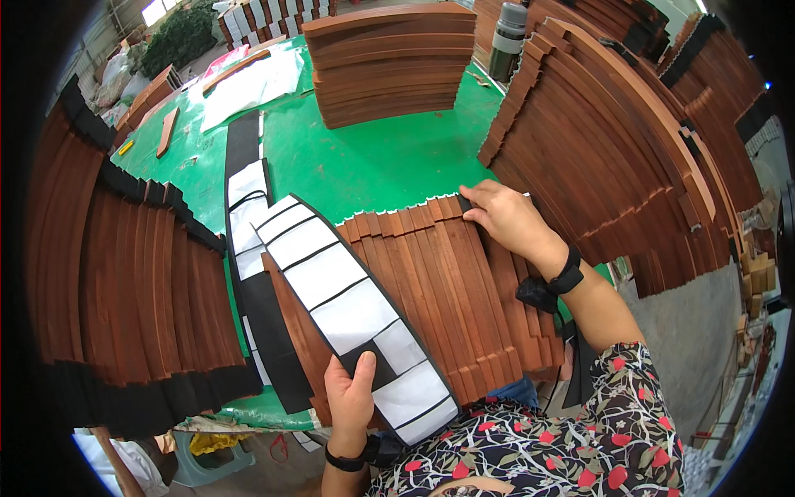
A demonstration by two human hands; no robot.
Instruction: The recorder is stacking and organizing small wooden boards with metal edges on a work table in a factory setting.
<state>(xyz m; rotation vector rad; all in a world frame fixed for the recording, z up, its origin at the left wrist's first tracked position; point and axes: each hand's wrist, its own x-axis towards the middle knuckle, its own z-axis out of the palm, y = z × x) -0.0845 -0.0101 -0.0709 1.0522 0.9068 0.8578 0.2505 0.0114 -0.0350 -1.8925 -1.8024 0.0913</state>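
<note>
My left hand [351, 396] grips a long curved black strip faced with white backing panels [331, 286], thumb on top of a bare black patch. The strip lies slantwise over the left side of a row of reddish-brown wooden slats [422, 286] standing close together on edge. At the far right end of that row my right hand [512, 219] is closed, its fingertips on a small black piece [464, 205] at a slat's end. More black strips with white panels [246, 186] lie left of the row. Dark bands circle both wrists.
Stacked slats with black ends [141, 290] stand at the left, and a tall stack [389, 66] at the back. Large curved slat stacks [596, 141] line the right. A flask [508, 41] stands behind them. White sheets [252, 87] lie on the green tabletop [373, 161].
</note>
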